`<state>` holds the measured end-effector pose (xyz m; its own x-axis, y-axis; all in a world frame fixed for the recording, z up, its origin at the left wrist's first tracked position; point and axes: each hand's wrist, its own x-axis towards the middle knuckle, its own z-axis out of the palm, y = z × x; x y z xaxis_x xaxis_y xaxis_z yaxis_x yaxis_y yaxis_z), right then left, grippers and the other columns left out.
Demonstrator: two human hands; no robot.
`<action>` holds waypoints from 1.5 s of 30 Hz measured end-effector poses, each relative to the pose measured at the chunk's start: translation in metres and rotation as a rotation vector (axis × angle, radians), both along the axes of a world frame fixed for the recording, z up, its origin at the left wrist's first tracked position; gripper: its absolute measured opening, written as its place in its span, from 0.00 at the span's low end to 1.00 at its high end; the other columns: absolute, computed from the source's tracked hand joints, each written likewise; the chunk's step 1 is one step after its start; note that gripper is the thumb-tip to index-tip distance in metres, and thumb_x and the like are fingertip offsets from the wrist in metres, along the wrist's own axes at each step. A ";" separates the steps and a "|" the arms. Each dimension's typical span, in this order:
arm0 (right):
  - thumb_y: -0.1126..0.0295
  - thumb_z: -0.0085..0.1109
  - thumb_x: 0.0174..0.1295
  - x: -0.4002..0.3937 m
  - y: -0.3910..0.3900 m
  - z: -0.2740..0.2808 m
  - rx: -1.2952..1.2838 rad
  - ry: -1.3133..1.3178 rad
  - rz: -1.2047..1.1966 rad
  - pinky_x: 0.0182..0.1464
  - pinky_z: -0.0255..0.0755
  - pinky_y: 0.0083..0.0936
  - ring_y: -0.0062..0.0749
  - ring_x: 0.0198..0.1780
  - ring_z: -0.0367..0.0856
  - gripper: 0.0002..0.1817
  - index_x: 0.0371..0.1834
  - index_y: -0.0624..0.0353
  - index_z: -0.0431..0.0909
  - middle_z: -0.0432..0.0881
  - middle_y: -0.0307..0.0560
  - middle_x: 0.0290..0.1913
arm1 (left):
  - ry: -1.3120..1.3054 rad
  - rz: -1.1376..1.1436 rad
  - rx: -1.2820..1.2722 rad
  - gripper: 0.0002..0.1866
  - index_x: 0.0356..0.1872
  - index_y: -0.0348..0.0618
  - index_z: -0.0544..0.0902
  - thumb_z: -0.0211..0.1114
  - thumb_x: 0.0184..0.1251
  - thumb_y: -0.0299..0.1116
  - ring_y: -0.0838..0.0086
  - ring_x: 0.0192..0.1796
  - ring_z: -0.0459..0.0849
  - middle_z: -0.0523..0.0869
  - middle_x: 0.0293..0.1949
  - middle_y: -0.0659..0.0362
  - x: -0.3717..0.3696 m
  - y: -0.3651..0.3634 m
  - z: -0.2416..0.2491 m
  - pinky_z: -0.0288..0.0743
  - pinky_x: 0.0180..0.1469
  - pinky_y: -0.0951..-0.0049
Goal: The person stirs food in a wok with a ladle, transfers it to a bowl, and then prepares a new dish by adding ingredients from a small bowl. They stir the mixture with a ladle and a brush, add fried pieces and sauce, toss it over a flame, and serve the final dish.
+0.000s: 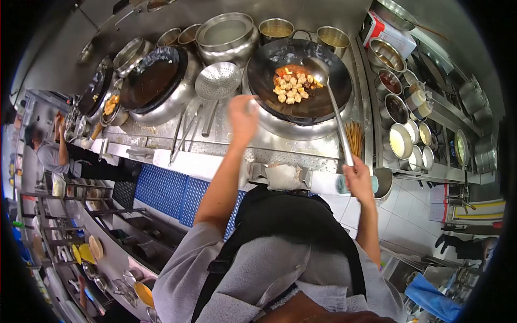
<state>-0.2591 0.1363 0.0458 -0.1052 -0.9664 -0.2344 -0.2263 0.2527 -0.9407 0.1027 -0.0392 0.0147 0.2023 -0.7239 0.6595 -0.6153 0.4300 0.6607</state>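
Observation:
My right hand [358,178] is wrapped round the long handle of a steel ladle [335,107], whose bowl rests inside the black wok [264,67] on the stove. Chunks of browned food with reddish bits [293,85] lie in the wok, just left of the ladle bowl. My left hand [243,119] is raised by the wok's left rim, smeared by motion, so its grip cannot be made out. Left of that hand, a perforated strainer [218,81] lies on the steel stove top, its handle pointing toward me.
Another large wok [153,81] sits to the left. Pots of liquid [276,28] line the back. Sauce containers [398,141] crowd the right-hand counter. A bamboo brush [354,139] stands beside the ladle handle. A folded cloth [284,176] lies on the front edge. Another person [51,153] works at far left.

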 end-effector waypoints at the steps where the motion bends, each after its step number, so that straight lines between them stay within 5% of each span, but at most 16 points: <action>1: 0.74 0.59 0.72 -0.008 0.007 0.027 0.022 0.014 0.034 0.17 0.61 0.18 0.13 0.18 0.69 0.21 0.68 0.60 0.76 0.73 0.30 0.22 | -0.048 -0.119 0.103 0.06 0.39 0.41 0.89 0.70 0.64 0.29 0.54 0.56 0.81 0.87 0.46 0.49 -0.039 0.007 0.015 0.72 0.63 0.56; 4: 0.75 0.59 0.72 -0.017 0.018 0.048 0.052 0.014 0.045 0.17 0.62 0.17 0.13 0.18 0.69 0.21 0.68 0.64 0.76 0.75 0.32 0.24 | -0.336 -0.410 0.317 0.13 0.33 0.39 0.88 0.64 0.72 0.38 0.51 0.49 0.83 0.89 0.40 0.48 -0.110 0.000 -0.017 0.72 0.58 0.51; 7: 0.76 0.59 0.73 -0.012 0.022 0.051 0.056 -0.026 0.031 0.17 0.64 0.16 0.13 0.18 0.70 0.22 0.69 0.67 0.74 0.76 0.33 0.26 | -0.456 -0.373 0.410 0.16 0.31 0.39 0.87 0.63 0.73 0.41 0.52 0.46 0.84 0.88 0.36 0.48 -0.129 0.019 -0.015 0.70 0.58 0.52; 11: 0.73 0.56 0.75 -0.005 0.017 0.053 -0.039 -0.163 -0.050 0.17 0.63 0.16 0.14 0.17 0.68 0.20 0.68 0.67 0.73 0.76 0.35 0.27 | -0.302 -0.475 0.180 0.14 0.28 0.42 0.84 0.70 0.69 0.41 0.58 0.35 0.81 0.85 0.29 0.54 -0.109 0.116 0.073 0.66 0.48 0.56; 15: 0.70 0.54 0.78 -0.001 0.021 0.051 -0.057 -0.367 -0.035 0.17 0.63 0.17 0.15 0.16 0.68 0.13 0.59 0.64 0.74 0.73 0.35 0.25 | -0.252 -0.449 0.066 0.10 0.31 0.43 0.85 0.73 0.66 0.37 0.59 0.33 0.82 0.84 0.26 0.56 -0.115 0.107 0.108 0.67 0.42 0.59; 18: 0.69 0.55 0.78 0.001 0.012 0.062 -0.046 -0.326 -0.015 0.16 0.63 0.17 0.15 0.16 0.67 0.06 0.48 0.61 0.73 0.72 0.35 0.24 | -0.214 -0.385 0.198 0.08 0.31 0.43 0.85 0.71 0.67 0.35 0.57 0.33 0.83 0.85 0.26 0.55 -0.127 0.065 0.073 0.69 0.44 0.58; 22: 0.71 0.57 0.77 0.012 0.006 0.052 -0.064 -0.341 0.003 0.15 0.62 0.18 0.14 0.14 0.66 0.05 0.47 0.60 0.73 0.72 0.34 0.22 | -0.216 -0.369 0.303 0.08 0.29 0.44 0.82 0.71 0.65 0.34 0.54 0.34 0.84 0.86 0.27 0.53 -0.123 0.071 0.005 0.69 0.48 0.55; 25: 0.71 0.57 0.76 0.011 0.012 0.046 -0.065 -0.320 -0.014 0.15 0.61 0.18 0.14 0.14 0.66 0.05 0.47 0.60 0.73 0.72 0.33 0.20 | -0.246 -0.399 0.248 0.08 0.29 0.45 0.82 0.72 0.65 0.34 0.56 0.33 0.83 0.84 0.25 0.54 -0.109 0.132 -0.007 0.68 0.47 0.56; 28: 0.73 0.58 0.76 0.006 0.014 0.041 -0.063 -0.301 -0.054 0.15 0.60 0.18 0.14 0.13 0.65 0.04 0.47 0.60 0.73 0.71 0.33 0.18 | -0.209 -0.472 0.322 0.08 0.28 0.47 0.83 0.76 0.63 0.32 0.63 0.29 0.78 0.80 0.22 0.59 -0.092 0.161 0.035 0.67 0.46 0.61; 30: 0.73 0.58 0.76 -0.003 0.016 0.038 -0.037 -0.238 -0.030 0.15 0.60 0.18 0.14 0.13 0.65 0.04 0.47 0.60 0.73 0.71 0.33 0.18 | -0.192 -0.458 0.142 0.07 0.29 0.49 0.85 0.75 0.64 0.34 0.65 0.29 0.76 0.79 0.22 0.62 -0.092 0.129 0.070 0.67 0.44 0.62; 33: 0.73 0.59 0.75 -0.006 0.012 0.038 -0.049 -0.253 0.013 0.16 0.61 0.17 0.14 0.16 0.66 0.10 0.55 0.62 0.76 0.72 0.33 0.22 | -0.136 -0.482 0.189 0.09 0.28 0.42 0.84 0.74 0.64 0.33 0.57 0.32 0.87 0.89 0.29 0.54 -0.101 0.067 0.075 0.74 0.43 0.60; 38: 0.73 0.62 0.72 -0.019 0.007 0.053 0.007 -0.042 0.080 0.17 0.61 0.17 0.13 0.16 0.67 0.18 0.63 0.64 0.77 0.74 0.32 0.23 | -0.186 -0.375 0.188 0.09 0.29 0.46 0.80 0.72 0.65 0.34 0.52 0.33 0.82 0.84 0.25 0.52 -0.120 0.093 -0.004 0.67 0.45 0.55; 41: 0.76 0.65 0.69 -0.054 0.015 0.072 0.015 0.100 0.106 0.19 0.60 0.17 0.13 0.19 0.68 0.22 0.67 0.63 0.78 0.76 0.32 0.24 | -0.133 -0.428 0.318 0.09 0.28 0.48 0.81 0.74 0.62 0.32 0.59 0.33 0.80 0.81 0.23 0.57 -0.108 0.154 0.017 0.66 0.46 0.58; 45: 0.78 0.66 0.65 -0.088 0.013 0.137 0.086 0.395 0.298 0.24 0.64 0.21 0.16 0.21 0.68 0.23 0.65 0.64 0.79 0.79 0.36 0.27 | -0.225 -0.390 0.102 0.09 0.27 0.47 0.84 0.74 0.64 0.32 0.62 0.30 0.81 0.82 0.22 0.59 -0.106 0.093 0.064 0.69 0.45 0.60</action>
